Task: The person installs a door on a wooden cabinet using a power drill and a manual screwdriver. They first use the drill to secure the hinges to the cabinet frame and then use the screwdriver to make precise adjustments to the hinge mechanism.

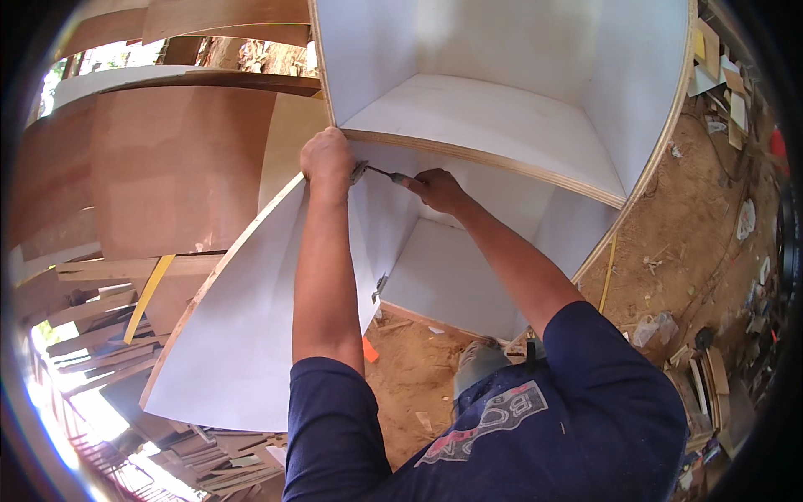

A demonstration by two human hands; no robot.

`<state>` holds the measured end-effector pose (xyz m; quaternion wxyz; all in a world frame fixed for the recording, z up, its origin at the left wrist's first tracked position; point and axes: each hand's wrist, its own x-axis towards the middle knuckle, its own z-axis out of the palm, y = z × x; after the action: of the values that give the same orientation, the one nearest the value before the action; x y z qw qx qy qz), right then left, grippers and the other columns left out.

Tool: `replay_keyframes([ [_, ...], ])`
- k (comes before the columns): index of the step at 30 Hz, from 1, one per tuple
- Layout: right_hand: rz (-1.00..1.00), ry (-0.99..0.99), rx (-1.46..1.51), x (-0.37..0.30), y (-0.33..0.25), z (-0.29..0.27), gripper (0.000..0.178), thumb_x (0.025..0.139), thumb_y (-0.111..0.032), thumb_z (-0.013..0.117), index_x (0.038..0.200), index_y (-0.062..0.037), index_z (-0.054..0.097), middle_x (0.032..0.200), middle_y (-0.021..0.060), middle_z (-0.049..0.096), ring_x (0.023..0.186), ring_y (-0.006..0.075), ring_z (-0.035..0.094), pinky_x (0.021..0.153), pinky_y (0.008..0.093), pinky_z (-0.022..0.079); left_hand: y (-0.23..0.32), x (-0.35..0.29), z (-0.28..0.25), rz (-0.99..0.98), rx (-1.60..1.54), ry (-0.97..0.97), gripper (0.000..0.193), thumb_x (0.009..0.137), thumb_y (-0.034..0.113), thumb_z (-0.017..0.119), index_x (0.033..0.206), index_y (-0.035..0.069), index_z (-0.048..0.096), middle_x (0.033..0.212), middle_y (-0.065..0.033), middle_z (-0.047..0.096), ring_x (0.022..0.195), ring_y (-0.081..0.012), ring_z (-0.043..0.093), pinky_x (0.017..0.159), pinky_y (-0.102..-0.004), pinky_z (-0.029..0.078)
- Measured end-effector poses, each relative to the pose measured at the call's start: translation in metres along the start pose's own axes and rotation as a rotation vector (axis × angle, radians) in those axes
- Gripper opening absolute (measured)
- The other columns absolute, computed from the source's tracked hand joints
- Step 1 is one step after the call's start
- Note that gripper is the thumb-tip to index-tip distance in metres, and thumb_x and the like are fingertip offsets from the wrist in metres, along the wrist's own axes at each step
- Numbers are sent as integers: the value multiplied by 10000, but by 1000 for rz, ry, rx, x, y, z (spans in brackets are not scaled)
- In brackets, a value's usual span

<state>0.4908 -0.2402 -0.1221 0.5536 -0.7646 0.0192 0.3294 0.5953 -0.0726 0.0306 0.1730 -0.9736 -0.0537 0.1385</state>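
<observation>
A white-lined plywood cabinet [502, 159] stands before me, its lower compartment showing beneath a middle shelf. The white door [259, 309] swings out to the left on metal hinges. My left hand [327, 157] is closed over the door's top edge, close to the cabinet's side. My right hand [440, 189] grips a screwdriver [400, 178], whose shaft points left at the upper hinge [360, 172]. Whether the tip sits in a screw is too small to tell. Lower down, a second hinge [379, 289] joins the door near the cabinet's bottom.
Brown plywood sheets [180, 171] lean at the left. Stacked wood offcuts [100, 335] lie below them. On the right, the dirt floor [669, 243] carries scraps, plastic bags [655, 329] and a cable. An orange piece [370, 350] lies under the door.
</observation>
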Motion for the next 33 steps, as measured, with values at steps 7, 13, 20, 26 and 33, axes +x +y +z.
replay_keyframes([
  [7,-462,489,-671,-5,-4,14,345,1011,-410,625,1206,-128,668,919,111,718,938,274,711,808,439,562,2,-3,5,32,40,82,134,922,108,616,970,65,733,981,-153,783,933,-307,774,807,-400,618],
  [13,-385,337,-742,-11,-16,14,335,1046,-385,569,1199,-103,663,911,134,718,838,285,721,763,416,560,-4,0,13,67,14,119,115,893,102,637,885,70,747,895,-159,780,874,-306,782,749,-400,624],
  [20,-265,231,-594,0,-22,3,356,1059,-441,530,1155,-142,698,848,119,726,824,326,718,783,476,553,1,0,7,41,-25,51,116,882,101,667,925,65,769,921,-151,784,893,-299,783,755,-393,626],
  [26,-154,165,-388,4,-20,4,489,1056,-498,502,1039,-74,745,913,182,741,879,329,719,864,461,540,2,-1,5,29,-32,66,131,879,90,675,955,71,779,979,-136,790,935,-293,781,780,-394,626],
  [33,112,-77,50,8,-10,3,636,1017,-642,521,1014,-52,758,774,110,681,785,239,672,772,412,529,3,-6,14,32,-11,78,181,881,166,668,1017,93,761,1022,-121,791,969,-291,776,778,-387,627],
])
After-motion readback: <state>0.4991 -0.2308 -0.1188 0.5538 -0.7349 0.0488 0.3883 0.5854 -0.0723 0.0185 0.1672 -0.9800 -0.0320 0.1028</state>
